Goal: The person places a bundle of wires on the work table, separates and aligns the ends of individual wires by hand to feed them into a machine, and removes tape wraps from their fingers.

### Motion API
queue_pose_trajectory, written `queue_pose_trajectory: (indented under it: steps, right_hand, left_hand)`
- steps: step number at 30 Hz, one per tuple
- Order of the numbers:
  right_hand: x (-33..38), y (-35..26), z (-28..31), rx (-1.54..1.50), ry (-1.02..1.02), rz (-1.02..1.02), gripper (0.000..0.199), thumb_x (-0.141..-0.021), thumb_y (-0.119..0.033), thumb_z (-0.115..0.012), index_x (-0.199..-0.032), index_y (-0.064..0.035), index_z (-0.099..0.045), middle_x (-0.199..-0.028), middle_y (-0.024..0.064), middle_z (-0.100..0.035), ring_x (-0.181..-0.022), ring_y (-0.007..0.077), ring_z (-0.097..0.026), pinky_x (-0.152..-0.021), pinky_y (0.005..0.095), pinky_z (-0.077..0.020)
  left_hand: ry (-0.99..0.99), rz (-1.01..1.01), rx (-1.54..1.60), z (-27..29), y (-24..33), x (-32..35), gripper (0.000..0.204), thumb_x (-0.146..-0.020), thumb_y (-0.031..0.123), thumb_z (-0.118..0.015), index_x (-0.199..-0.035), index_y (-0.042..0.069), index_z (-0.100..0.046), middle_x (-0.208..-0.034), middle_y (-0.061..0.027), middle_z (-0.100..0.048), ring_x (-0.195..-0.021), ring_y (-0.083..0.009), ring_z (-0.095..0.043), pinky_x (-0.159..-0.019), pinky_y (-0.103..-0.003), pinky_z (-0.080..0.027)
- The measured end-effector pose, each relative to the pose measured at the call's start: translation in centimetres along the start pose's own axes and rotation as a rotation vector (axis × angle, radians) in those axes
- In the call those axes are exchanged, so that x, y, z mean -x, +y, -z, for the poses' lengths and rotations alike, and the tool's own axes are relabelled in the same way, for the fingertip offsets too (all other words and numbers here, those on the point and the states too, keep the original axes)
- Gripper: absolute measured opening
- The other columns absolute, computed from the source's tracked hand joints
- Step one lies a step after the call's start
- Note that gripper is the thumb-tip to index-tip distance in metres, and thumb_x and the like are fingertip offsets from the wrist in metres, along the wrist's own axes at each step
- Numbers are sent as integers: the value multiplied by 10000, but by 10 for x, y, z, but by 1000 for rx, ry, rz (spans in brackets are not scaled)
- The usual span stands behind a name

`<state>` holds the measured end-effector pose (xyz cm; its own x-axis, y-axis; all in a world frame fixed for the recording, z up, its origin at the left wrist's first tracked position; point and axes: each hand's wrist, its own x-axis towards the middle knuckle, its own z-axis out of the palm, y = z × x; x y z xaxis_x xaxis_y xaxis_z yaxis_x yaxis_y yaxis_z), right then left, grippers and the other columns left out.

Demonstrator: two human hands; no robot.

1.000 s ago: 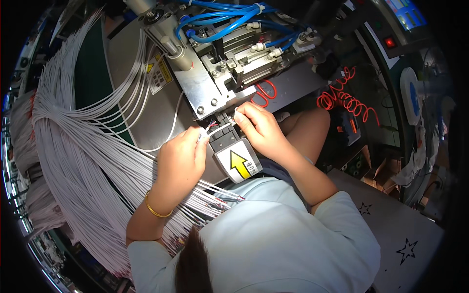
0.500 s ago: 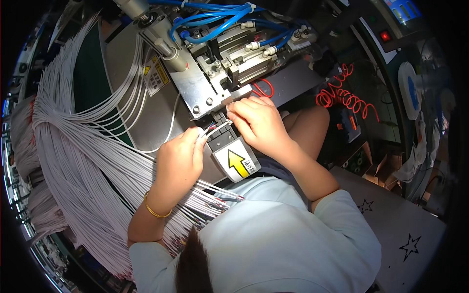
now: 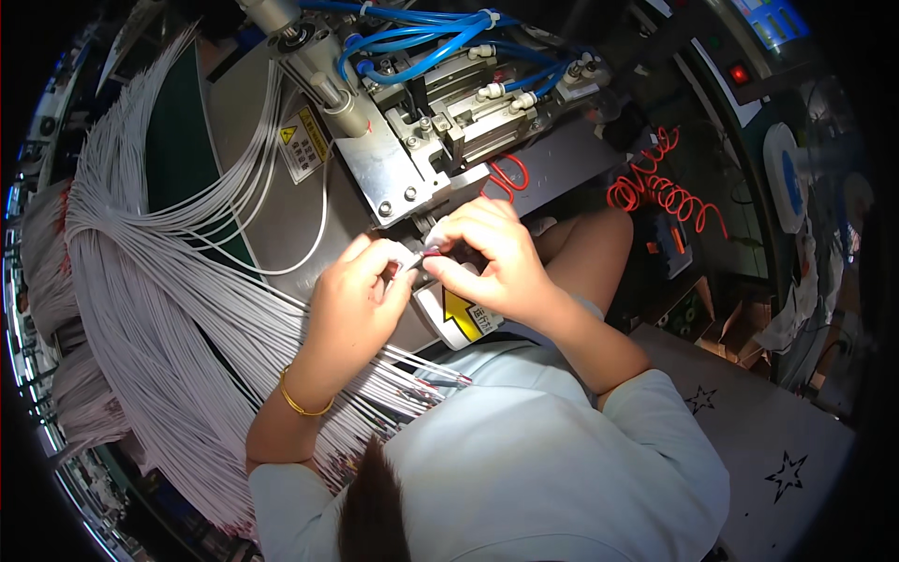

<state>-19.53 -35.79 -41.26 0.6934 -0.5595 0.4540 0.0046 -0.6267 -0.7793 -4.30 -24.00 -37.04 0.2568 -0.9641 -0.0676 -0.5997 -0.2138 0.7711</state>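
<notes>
Left hand (image 3: 354,298) and right hand (image 3: 491,259) pinched together on a wire end (image 3: 423,263), just below the press (image 3: 403,159), wire bundle (image 3: 159,300) left of it.

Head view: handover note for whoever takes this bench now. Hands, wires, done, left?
Left hand: pinching a thin wire end just below the press.
Right hand: fingers meet the left's at the same spot, above the yellow arrow label.
Grey wire bundle fans across the bench on the left; more ends lie by the lap.
Done: cannot tell how many are finished.
Left: probably most of the bundle.
</notes>
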Motion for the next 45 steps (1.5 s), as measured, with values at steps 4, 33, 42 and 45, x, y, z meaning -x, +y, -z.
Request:
queue_pose_trajectory:
  steps: [4,33,42,45]
  right_hand:
    - [6,4,-4,-213,-47,-39,109,-785,-139,-708,-818,-63,-636,-786,28,-638,-754,204,-571,-732,327,-391]
    - [2,-12,7,2,-105,150,85,-755,-56,-694,-811,-49,-631,-699,43,-558,-641,188,-548,-689,295,-413]
    - [5,-4,2,-123,-106,-60,69,-778,-71,-651,-785,-37,-592,-685,57,-552,-638,236,-517,-706,335,-393]
    - [2,-8,-2,-203,-79,-83,70,-803,-74,-640,-800,-28,-588,-698,63,-556,-657,238,-520,-713,333,-391]
  left_hand:
    - [-121,119,331,3,1,3,138,-859,49,-688,-964,-26,-641,-744,-7,-578,-565,-38,-458,-528,-208,-380]
    - [-245,-35,167,1,-12,3,92,-890,72,-668,-887,-12,-629,-821,5,-593,-620,-32,-478,-545,-184,-391]
    - [-196,204,627,4,1,2,79,-913,85,-636,-961,23,-630,-817,29,-601,-641,-9,-475,-554,-165,-371]
    - [-174,202,582,4,1,2,64,-918,80,-628,-957,30,-633,-810,32,-602,-645,-3,-471,-556,-163,-371]
